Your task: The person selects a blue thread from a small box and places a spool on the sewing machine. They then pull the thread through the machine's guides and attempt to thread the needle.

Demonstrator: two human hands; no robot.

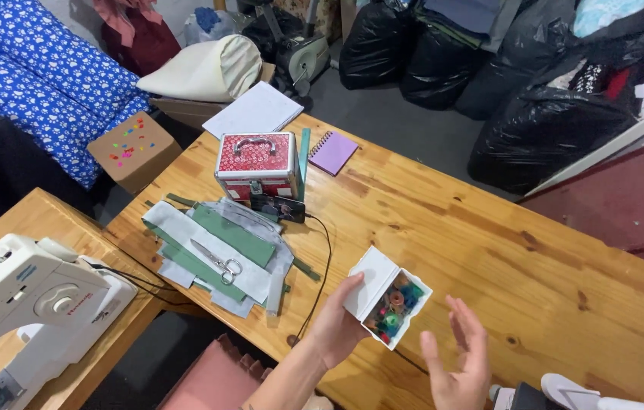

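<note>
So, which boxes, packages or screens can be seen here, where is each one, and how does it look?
White box: open, held in left hand, coloured spools inside.
Case: red and silver, handle on top, far on the table.
Phone: in front of the case, dark, screen lit.
Cardboard box: brown, coloured dots, left of the table.
Right hand: open, empty.

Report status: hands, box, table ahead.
Left hand holds small white box, open, coloured spools inside. Right hand open, empty, beside it. Scissors lie on fabric pieces, apart.
</note>
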